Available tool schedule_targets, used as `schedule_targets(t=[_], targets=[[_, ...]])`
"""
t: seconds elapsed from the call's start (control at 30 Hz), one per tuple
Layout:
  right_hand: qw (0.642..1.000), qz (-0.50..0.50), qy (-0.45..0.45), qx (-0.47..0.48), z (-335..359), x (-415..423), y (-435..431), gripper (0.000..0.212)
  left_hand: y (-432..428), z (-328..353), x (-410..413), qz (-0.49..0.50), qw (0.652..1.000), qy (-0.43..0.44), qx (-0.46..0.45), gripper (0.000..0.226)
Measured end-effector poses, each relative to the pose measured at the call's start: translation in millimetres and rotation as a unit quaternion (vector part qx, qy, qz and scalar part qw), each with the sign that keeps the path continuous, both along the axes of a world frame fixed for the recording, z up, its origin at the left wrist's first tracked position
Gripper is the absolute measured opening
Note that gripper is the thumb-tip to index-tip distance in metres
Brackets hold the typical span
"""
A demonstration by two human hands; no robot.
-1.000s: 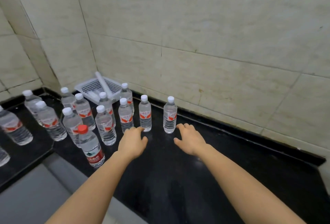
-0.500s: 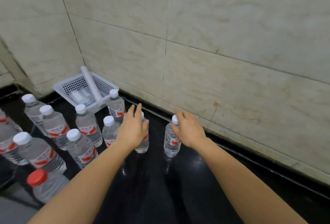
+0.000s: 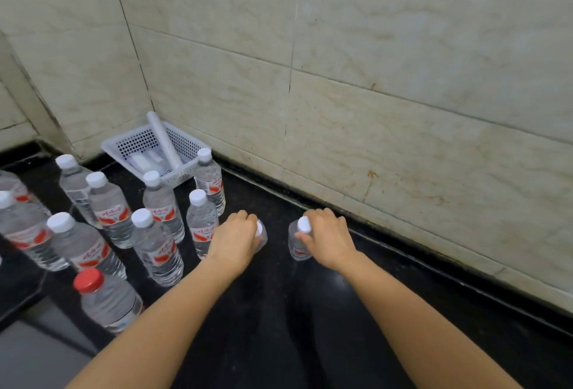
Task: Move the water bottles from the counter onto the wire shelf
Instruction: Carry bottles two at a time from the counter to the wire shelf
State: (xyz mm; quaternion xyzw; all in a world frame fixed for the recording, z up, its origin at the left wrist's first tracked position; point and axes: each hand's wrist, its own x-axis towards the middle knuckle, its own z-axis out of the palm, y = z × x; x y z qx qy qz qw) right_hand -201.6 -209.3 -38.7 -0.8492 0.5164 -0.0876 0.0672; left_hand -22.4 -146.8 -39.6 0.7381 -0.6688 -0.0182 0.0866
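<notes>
Clear plastic water bottles with white caps (image 3: 158, 249) stand clustered on the glossy black counter (image 3: 279, 320), and you have hold of the two at the group's right edge. Your left hand (image 3: 235, 241) curls round the top of the left-hand bottle (image 3: 263, 237). Your right hand (image 3: 330, 239) wraps the shoulder of the right-hand bottle (image 3: 298, 246), fingers closed on it. Filled, they are probably weighty, with thin walls that dent and may feel slick. Grip just under the cap, where the plastic is stiffest. The wire shelf is out of view.
</notes>
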Motion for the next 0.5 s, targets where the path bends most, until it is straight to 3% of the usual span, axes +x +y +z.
schedule_targets(t=[0.27, 0.5], targets=[[0.981, -0.093, -0.159, 0.066, 15.5, -57.5, 92.0, 0.024, 106.2, 22.1, -29.0, -0.028, 0.995, 0.099, -0.018, 0.022], [0.965, -0.145, -0.171, 0.134, 52.0, -146.5, 230.7, 0.029, 212.5, 44.5, -109.8, -0.110, 0.978, 0.171, 0.045, 0.019]])
